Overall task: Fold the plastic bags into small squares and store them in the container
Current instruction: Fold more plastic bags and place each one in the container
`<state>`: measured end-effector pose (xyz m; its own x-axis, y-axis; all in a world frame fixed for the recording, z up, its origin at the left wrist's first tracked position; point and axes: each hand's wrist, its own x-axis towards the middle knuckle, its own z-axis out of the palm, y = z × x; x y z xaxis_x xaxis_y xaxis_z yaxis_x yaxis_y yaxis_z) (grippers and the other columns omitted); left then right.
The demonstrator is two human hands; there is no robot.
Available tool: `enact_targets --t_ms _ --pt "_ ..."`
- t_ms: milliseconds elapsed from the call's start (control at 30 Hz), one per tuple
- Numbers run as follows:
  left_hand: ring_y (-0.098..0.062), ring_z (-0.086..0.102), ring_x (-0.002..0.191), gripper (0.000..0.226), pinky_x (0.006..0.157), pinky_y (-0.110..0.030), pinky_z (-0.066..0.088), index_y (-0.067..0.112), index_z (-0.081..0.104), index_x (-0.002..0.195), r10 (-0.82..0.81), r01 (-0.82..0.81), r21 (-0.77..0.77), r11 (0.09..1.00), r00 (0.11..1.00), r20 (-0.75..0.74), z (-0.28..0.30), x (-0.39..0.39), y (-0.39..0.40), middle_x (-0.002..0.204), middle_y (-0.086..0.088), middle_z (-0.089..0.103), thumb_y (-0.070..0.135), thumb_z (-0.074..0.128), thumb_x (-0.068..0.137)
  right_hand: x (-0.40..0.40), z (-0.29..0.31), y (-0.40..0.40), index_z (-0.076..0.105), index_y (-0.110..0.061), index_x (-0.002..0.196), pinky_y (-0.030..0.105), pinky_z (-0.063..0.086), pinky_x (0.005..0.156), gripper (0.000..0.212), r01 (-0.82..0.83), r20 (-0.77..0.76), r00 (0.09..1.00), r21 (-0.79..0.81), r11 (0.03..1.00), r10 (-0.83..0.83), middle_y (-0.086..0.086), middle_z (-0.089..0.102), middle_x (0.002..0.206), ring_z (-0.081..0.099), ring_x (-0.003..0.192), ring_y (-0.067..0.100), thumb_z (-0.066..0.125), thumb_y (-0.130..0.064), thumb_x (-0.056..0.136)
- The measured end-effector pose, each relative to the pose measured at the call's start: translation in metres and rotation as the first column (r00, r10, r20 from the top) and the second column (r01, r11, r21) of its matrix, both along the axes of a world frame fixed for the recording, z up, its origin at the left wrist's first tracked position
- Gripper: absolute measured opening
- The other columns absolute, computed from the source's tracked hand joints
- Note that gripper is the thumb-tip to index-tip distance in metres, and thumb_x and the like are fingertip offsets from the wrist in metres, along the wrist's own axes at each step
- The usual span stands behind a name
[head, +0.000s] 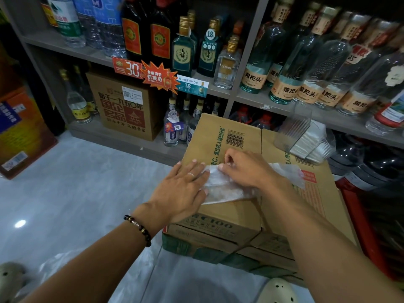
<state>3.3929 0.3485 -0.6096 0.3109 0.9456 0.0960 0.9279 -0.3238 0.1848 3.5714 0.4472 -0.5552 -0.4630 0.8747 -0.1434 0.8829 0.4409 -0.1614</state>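
Right hand (pixel 244 169): fingertips curled down, pinching the top edge of the plastic bag (pixel 220 186). Left hand (pixel 183 189): fingers straight, palm flat, pressing the bag's left part onto the cardboard box (pixel 231 136). A ring shows on one finger; a bead bracelet (pixel 140 229) sits on the left wrist.

Bag: thin, translucent, crinkled film, partly folded, lying across the box top; its right end trails out past the right wrist. Judged very light, limp and slippery; it holds no shape by itself and probably springs open unless pinned. Best hold: pinch at an edge or corner while the flat hand anchors the rest and smooths the crease. Not fragile, though the film may trap air.

Surface: box top flat, stiff, printed, with a centre seam; it rests on another carton. Fair folding board, limited area.

Container (pixel 303 138): clear plastic, on the far right corner of the box, with what look like white folded bags inside. Near, apart from the hands.

Room: shop shelves of bottles (pixel 183 49) behind, price tags, pale glossy floor (pixel 76 182), more film on the floor near the left.
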Motion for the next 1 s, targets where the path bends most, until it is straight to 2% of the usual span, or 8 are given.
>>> enact_targets --t_ms 167,300,433,567,700,800,900,1000 --pt "-0.021 0.009 0.15 0.073 0.119 -0.034 0.001 0.014 0.028 0.153 0.054 -0.055 0.012 0.998 0.996 0.07 -0.01 -0.003 -0.008 0.161 -0.007 0.022 0.052 0.007 0.094 0.008 0.01 0.002 0.056 -0.027 0.109 0.033 0.044 0.08 0.029 0.108 -0.076 0.99 -0.14 0.984 -0.12 -0.013 0.057 0.087 0.059 0.088 0.016 0.061 -0.011 0.085" --pt "-0.019 0.007 0.15 0.074 0.119 -0.035 0.006 0.015 0.026 0.153 0.087 -0.087 -0.002 0.996 0.994 0.073 -0.009 -0.002 -0.012 0.162 -0.005 0.018 0.053 0.006 0.093 0.016 0.003 0.003 0.057 -0.029 0.11 0.042 0.041 0.098 0.016 0.076 0.011 0.997 -0.02 0.997 -0.076 -0.007 0.064 0.105 0.059 0.097 0.017 0.055 -0.02 0.097" --pt "-0.02 0.008 0.15 0.074 0.119 -0.041 0.013 0.016 0.025 0.154 0.103 -0.103 -0.009 0.995 0.994 0.045 -0.009 -0.003 -0.014 0.162 -0.003 0.017 0.054 0.006 0.093 0.036 -0.004 0.0 0.054 -0.023 0.125 0.048 0.03 0.109 0.027 0.099 0.13 0.981 0.301 0.948 -0.143 0.003 0.055 0.13 0.047 0.122 0.023 0.052 -0.027 0.099" --pt "-0.019 0.007 0.15 0.075 0.121 -0.042 0.017 0.015 0.023 0.154 0.111 -0.11 -0.021 0.994 0.993 0.034 -0.01 -0.003 -0.014 0.162 -0.003 0.016 0.054 0.004 0.093 0.057 0.001 -0.016 0.057 -0.014 0.116 0.044 0.039 0.099 0.02 0.264 -0.192 0.96 0.393 0.881 -0.202 0.007 0.055 0.121 0.047 0.116 0.025 0.049 -0.022 0.1" --pt "-0.019 0.007 0.151 0.077 0.119 -0.039 0.016 0.015 0.023 0.155 0.11 -0.109 -0.019 0.994 0.994 0.024 -0.009 -0.002 -0.013 0.162 -0.004 0.016 0.054 0.003 0.092 0.092 0.01 -0.032 0.06 -0.015 0.102 0.039 0.049 0.083 0.013 0.62 -0.558 0.643 -0.022 0.784 -0.525 0.006 0.064 0.105 0.059 0.095 0.022 0.051 -0.024 0.1" --pt "-0.018 0.005 0.151 0.082 0.121 -0.04 0.018 0.016 0.019 0.155 0.103 -0.102 -0.042 0.994 0.995 0.009 -0.009 -0.002 -0.013 0.163 -0.003 0.014 0.057 -0.003 0.088 0.103 0.013 -0.045 0.066 -0.013 0.104 0.03 0.046 0.062 0.026 0.552 -0.542 0.395 -0.506 0.663 -0.742 0.007 0.068 0.087 0.06 0.071 0.018 0.05 -0.033 0.101" --pt "-0.017 0.003 0.151 0.083 0.121 -0.037 0.015 0.017 0.016 0.156 0.104 -0.104 -0.045 0.994 0.995 -0.011 -0.008 -0.002 -0.011 0.163 -0.002 0.012 0.057 -0.006 0.087 0.101 0.013 -0.048 0.064 -0.017 0.109 0.028 0.042 0.048 0.024 0.385 -0.49 0.338 -0.707 0.593 -0.803 0.007 0.064 0.071 0.054 0.053 0.017 0.054 -0.037 0.099" --pt "-0.016 0.002 0.151 0.082 0.119 -0.034 0.014 0.017 0.015 0.156 0.11 -0.11 -0.05 0.993 0.994 -0.013 -0.009 -0.001 -0.011 0.164 -0.001 0.011 0.057 -0.005 0.087 0.09 0.01 -0.05 0.063 -0.018 0.111 0.025 0.038 0.044 0.018 0.32 -0.479 0.413 -0.72 0.616 -0.775 0.004 0.06 0.063 0.048 0.048 0.013 0.059 -0.03 0.099"
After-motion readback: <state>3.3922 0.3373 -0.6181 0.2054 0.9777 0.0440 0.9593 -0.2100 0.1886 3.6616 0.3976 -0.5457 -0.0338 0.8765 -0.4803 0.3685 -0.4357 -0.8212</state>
